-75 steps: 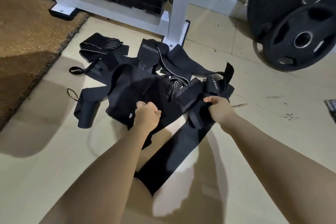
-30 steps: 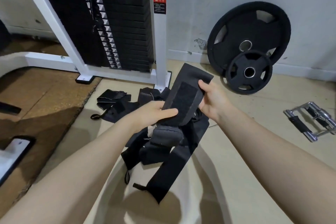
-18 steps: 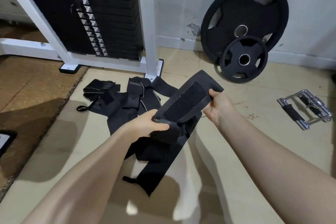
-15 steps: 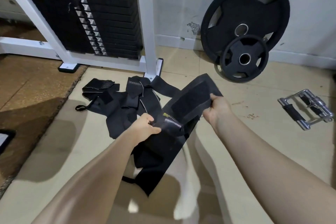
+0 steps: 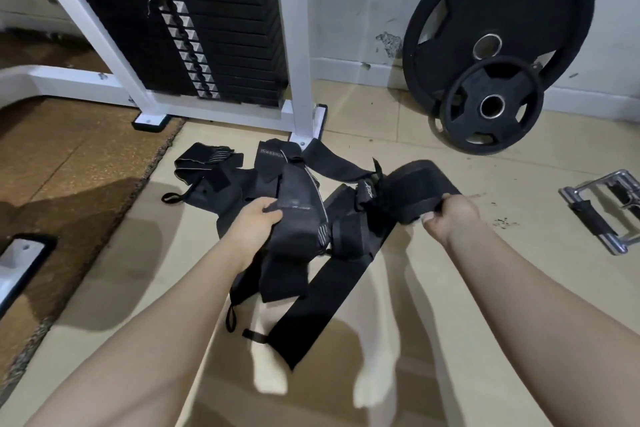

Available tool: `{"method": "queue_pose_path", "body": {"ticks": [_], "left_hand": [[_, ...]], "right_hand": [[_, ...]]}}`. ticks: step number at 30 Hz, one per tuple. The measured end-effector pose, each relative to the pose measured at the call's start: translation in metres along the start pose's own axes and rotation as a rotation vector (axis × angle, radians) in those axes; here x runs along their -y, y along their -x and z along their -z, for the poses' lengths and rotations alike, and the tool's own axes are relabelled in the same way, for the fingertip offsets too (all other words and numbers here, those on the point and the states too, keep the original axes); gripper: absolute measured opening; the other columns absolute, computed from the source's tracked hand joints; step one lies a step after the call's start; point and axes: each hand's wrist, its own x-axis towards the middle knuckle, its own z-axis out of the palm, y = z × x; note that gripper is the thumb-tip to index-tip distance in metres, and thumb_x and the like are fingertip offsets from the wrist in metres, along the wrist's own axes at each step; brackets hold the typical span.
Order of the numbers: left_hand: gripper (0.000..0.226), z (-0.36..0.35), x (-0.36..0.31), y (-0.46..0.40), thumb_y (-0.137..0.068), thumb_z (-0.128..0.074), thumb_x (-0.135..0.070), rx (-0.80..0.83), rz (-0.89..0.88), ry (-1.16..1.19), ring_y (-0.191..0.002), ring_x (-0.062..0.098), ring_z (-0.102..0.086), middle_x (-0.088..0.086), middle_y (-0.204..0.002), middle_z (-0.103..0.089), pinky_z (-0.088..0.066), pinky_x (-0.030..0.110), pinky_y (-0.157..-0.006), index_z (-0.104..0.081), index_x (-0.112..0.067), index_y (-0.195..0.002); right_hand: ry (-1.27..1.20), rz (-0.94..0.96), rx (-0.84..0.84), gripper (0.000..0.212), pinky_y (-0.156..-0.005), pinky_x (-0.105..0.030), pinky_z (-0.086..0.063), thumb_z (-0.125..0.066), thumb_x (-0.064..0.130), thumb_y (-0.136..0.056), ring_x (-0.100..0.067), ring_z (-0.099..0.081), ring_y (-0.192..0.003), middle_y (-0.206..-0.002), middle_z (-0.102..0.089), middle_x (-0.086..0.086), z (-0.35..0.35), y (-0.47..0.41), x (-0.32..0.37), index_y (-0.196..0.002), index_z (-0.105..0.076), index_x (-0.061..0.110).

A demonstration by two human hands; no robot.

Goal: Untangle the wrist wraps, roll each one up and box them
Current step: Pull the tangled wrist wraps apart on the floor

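Note:
A tangle of black wrist wraps (image 5: 263,177) lies on the tan floor in front of the weight machine. My left hand (image 5: 254,227) grips a bunched part of one wrap with a white-edged strip (image 5: 298,215), held just above the pile. My right hand (image 5: 450,218) grips the wide hook-and-loop end of a wrap (image 5: 412,187), pulled out to the right. A long flat strap (image 5: 322,298) hangs from the bundle and trails toward me, ending in a small loop. No box is in view.
A white-framed weight stack (image 5: 221,28) stands right behind the pile. Two black weight plates (image 5: 491,45) lean on the wall at the right. A chrome cable handle (image 5: 606,211) lies far right. A brown mat (image 5: 69,166) covers the floor at the left.
My hands have lowered and drawn apart: the right pulled its wrap end out to the right, the left took hold of a different bunched wrap. The view tilted down.

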Motion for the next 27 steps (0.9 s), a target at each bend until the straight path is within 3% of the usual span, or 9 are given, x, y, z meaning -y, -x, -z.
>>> {"method": "queue_pose_path", "body": {"ticks": [6,10,15,17,19,21,23,25,27], "left_hand": [[0.021,-0.005,-0.043,0.025,-0.1,-0.046,-0.012,0.189,-0.184,0.25,-0.103,0.02,-0.066,0.005,-0.109,-0.07,-0.052,0.032,-0.089,-0.064,-0.019,-0.107],[0.023,0.002,-0.072,0.038,-0.1,-0.043,-0.012,0.311,-0.277,0.432,-0.09,0.013,-0.068,0.003,-0.101,-0.072,-0.054,0.024,-0.074,-0.062,-0.012,-0.113],[0.023,0.004,-0.09,0.035,-0.102,-0.035,-0.016,0.316,-0.216,0.881,-0.044,0.006,-0.055,-0.006,-0.056,-0.061,-0.045,0.016,-0.045,-0.056,-0.014,-0.093],[0.023,0.005,-0.084,0.026,-0.102,-0.037,-0.016,0.251,-0.13,0.979,-0.045,0.007,-0.058,-0.004,-0.057,-0.063,-0.047,0.018,-0.045,-0.057,-0.014,-0.091],[0.021,0.008,-0.069,0.009,-0.102,-0.041,-0.015,0.08,-0.035,0.859,-0.06,0.012,-0.067,0.001,-0.072,-0.07,-0.055,0.025,-0.056,-0.059,-0.015,-0.091],[0.022,0.012,-0.045,-0.017,-0.101,-0.044,-0.013,-0.142,0.041,0.633,-0.073,0.018,-0.066,0.003,-0.085,-0.068,-0.055,0.031,-0.068,-0.059,-0.018,-0.087],[0.026,0.018,-0.024,-0.041,-0.099,-0.044,-0.01,-0.339,0.099,0.503,-0.081,0.025,-0.06,0.005,-0.084,-0.061,-0.052,0.036,-0.076,-0.055,-0.019,-0.077],[0.025,0.024,-0.007,-0.057,-0.098,-0.043,-0.015,-0.434,0.148,0.43,-0.087,0.024,-0.056,0.005,-0.082,-0.057,-0.051,0.038,-0.079,-0.05,-0.019,-0.075],[0.026,0.024,0.008,-0.064,-0.098,-0.043,-0.04,-0.35,0.24,0.549,-0.086,0.024,-0.061,0.004,-0.089,-0.063,-0.051,0.036,-0.079,-0.056,-0.019,-0.09]], "right_hand": [[0.498,0.014,0.175,0.017,-0.071,-0.017,-0.048,-0.04,0.002,-0.096,-0.013,-0.048,-0.066,-0.08,-0.052,-0.005,0.001,0.023,-0.027,-0.093,-0.053,0.011],[0.768,0.062,0.536,0.031,-0.103,-0.026,-0.032,-0.039,0.033,-0.101,-0.012,-0.051,-0.117,-0.124,-0.059,0.002,-0.007,0.034,-0.043,-0.121,-0.058,0.021],[1.181,0.043,0.786,0.047,-0.116,-0.036,-0.022,-0.032,0.045,-0.1,-0.021,-0.04,-0.134,-0.14,-0.047,-0.002,-0.038,0.042,-0.076,-0.134,-0.051,0.018],[1.176,-0.033,0.835,0.05,-0.111,-0.041,-0.034,-0.032,0.049,-0.099,-0.027,-0.045,-0.132,-0.132,-0.055,-0.008,-0.04,0.033,-0.09,-0.132,-0.052,0.017],[1.101,-0.175,0.869,0.06,-0.102,-0.04,-0.041,-0.047,0.071,-0.082,-0.029,-0.06,-0.107,-0.103,-0.067,-0.009,-0.037,0.03,-0.103,-0.107,-0.065,0.02],[0.871,-0.437,0.874,0.075,-0.085,-0.042,-0.047,-0.068,0.075,-0.06,-0.03,-0.057,-0.075,-0.075,-0.06,-0.013,-0.024,0.023,-0.112,-0.094,-0.062,0.008],[0.766,-0.556,0.779,0.068,-0.064,-0.032,-0.045,-0.071,0.068,-0.063,-0.025,-0.047,-0.058,-0.061,-0.049,-0.009,-0.024,0.022,-0.131,-0.089,-0.056,0.007],[0.813,-0.446,0.632,0.051,-0.056,-0.027,-0.04,-0.063,0.062,-0.078,-0.022,-0.043,-0.052,-0.057,-0.046,-0.004,-0.032,0.016,-0.153,-0.076,-0.053,0.011],[0.961,-0.131,0.503,0.043,-0.063,-0.029,-0.043,-0.059,0.059,-0.082,-0.02,-0.056,-0.062,-0.065,-0.054,-0.001,-0.042,0.007,-0.18,-0.074,-0.052,0.017]]}}
